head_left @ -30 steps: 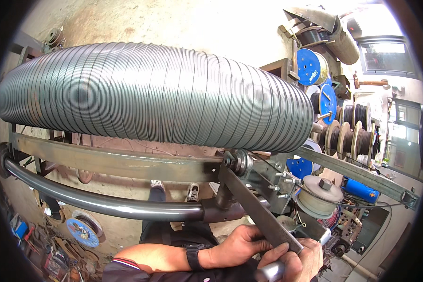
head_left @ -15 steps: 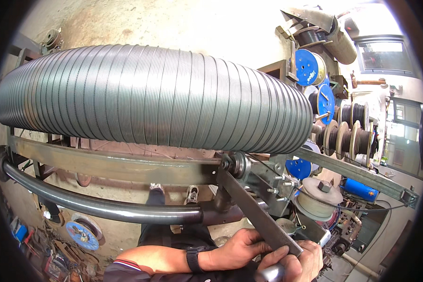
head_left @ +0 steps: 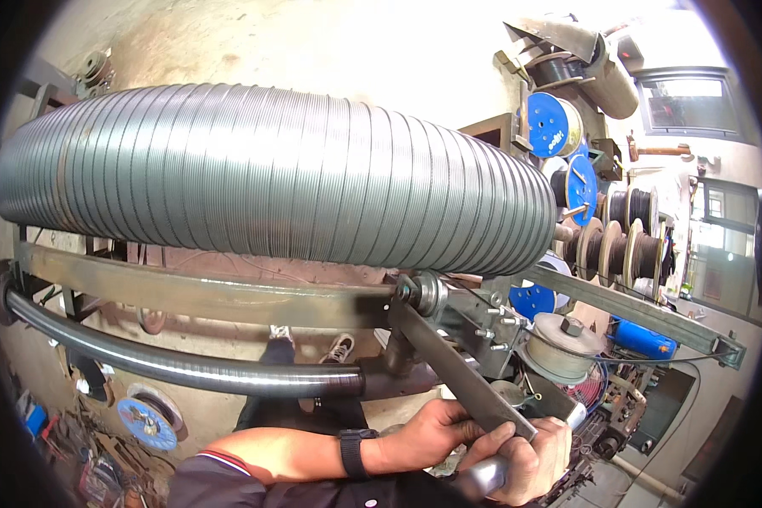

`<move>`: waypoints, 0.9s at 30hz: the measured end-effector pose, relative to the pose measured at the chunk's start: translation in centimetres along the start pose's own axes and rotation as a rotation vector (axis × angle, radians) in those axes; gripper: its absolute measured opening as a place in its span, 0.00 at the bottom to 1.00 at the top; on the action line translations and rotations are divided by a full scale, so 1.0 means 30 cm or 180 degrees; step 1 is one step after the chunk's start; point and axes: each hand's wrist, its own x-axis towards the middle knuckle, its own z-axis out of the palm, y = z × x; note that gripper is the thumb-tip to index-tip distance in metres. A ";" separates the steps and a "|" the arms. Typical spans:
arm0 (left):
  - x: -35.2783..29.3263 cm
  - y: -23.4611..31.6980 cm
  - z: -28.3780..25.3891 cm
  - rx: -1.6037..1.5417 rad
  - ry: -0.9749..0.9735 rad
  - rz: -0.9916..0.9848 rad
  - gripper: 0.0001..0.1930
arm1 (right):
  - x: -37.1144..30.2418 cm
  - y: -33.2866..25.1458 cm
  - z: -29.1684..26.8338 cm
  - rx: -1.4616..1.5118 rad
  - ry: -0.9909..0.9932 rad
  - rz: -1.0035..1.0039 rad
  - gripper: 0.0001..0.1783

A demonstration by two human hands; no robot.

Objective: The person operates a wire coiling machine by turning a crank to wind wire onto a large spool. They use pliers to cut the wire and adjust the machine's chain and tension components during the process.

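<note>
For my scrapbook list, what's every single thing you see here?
Big ribbed metal roll: one, silvery, upper middle
Long steel beam: one, brownish, below roll
Shiny round metal tube: one, dark, below beam
Flat steel bar: one, dark, slanting to hands
Round metal handle: one, silver, in right hand
Round-faced spools: at least four, blue, right and lower left
Round wire spools: several, brownish, right
Round spool with nut: one, cream, right
Smooth cylinder: one, blue, far right
Glass windows: at least two, dark, far right
Jumbled clutter: many, mixed, lower left
Shoes: two, whitish, below beam
Wrist strap: one, black, left wrist
Left hand: one, beside bar
Right hand: one, closed around handle
</note>
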 end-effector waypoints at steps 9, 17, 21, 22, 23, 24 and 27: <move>0.004 0.014 0.004 0.0263 0.0186 0.0071 0.11 | -0.053 -0.005 -0.026 0.0094 -0.0396 0.0021 0.11; 0.008 0.007 0.003 0.0270 0.0268 0.0160 0.12 | -0.054 -0.001 -0.032 0.0073 -0.0477 -0.0043 0.11; -0.002 0.017 0.005 0.0398 0.0334 0.0094 0.12 | -0.059 0.001 -0.030 0.0099 -0.0442 -0.0020 0.11; -0.003 0.024 -0.001 0.0526 0.0328 0.0039 0.12 | -0.058 -0.009 -0.023 0.0083 -0.0385 0.0028 0.11; -0.005 0.030 -0.003 0.0477 0.0243 0.0127 0.12 | -0.058 -0.037 0.006 -0.0070 -0.0061 0.0163 0.11; -0.005 0.027 -0.008 0.0417 0.0230 0.0107 0.12 | -0.060 -0.037 0.014 -0.0049 -0.0009 0.0145 0.12; -0.008 0.033 -0.016 0.0344 0.0206 0.0084 0.12 | -0.054 -0.039 0.020 -0.0058 -0.0011 0.0081 0.11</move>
